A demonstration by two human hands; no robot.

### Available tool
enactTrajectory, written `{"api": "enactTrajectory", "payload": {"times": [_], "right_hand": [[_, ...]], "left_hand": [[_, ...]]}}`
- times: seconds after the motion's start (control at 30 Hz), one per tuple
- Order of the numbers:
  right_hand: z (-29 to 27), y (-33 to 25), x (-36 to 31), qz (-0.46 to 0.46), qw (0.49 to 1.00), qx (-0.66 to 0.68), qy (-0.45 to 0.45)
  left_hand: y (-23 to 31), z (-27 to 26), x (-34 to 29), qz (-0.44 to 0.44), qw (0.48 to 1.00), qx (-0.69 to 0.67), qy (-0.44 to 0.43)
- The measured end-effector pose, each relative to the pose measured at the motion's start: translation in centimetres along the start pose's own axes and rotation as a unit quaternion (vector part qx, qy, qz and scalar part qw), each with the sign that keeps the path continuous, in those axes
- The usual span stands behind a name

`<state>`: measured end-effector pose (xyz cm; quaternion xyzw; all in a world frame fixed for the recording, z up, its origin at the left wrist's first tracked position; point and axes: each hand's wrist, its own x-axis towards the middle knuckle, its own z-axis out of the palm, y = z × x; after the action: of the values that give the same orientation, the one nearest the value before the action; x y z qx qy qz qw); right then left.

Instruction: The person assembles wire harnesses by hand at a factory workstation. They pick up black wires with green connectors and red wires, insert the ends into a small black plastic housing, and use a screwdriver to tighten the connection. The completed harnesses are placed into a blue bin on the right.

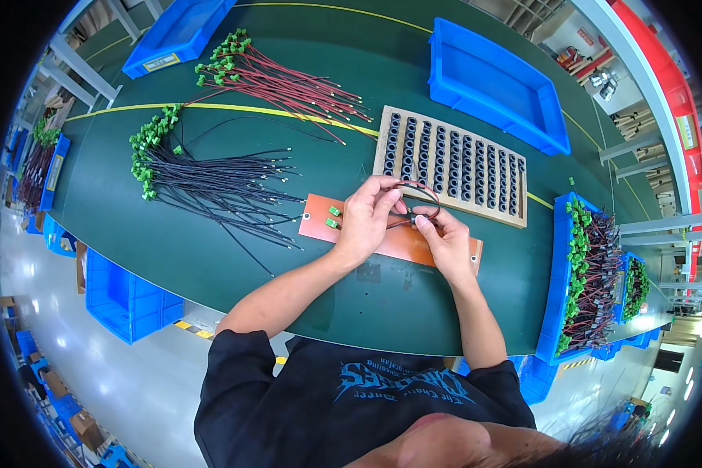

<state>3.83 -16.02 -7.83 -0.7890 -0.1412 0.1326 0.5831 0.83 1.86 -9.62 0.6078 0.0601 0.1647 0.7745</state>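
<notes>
Above an orange board [405,251], my left hand [364,220] pinches a red and a black wire [435,201], which curve up in a loop between my hands. My right hand [447,243] closes thumb and fingers on the wires beside a small dark piece, partly hidden by the fingers. Two green connectors [333,218] sit at the board's left end, next to my left hand. Just beyond my hands stands a wooden tray [452,201] with rows of small black rings.
Black wires [218,175] and red wires [296,82] with green connectors lie in bundles at left and far left. An empty blue bin [491,86] stands beyond the tray. At right, a blue bin [554,304] holds many wired green connectors. The green table's [366,320] near edge is by my body.
</notes>
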Motion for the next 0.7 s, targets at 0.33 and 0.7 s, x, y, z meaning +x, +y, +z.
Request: {"api": "enactTrajectory", "payload": {"times": [0.33, 0.7], "right_hand": [[-0.3, -0.7, -0.3, 0.043, 0.998, 0.041, 0.01], [-0.4, -0.6, -0.3, 0.041, 0.998, 0.049, 0.006]], "left_hand": [[0.5, -0.2, -0.9, -0.018, 0.998, 0.003, -0.055], [-0.2, -0.7, -1.4, -0.025, 0.999, 0.008, -0.036]]}}
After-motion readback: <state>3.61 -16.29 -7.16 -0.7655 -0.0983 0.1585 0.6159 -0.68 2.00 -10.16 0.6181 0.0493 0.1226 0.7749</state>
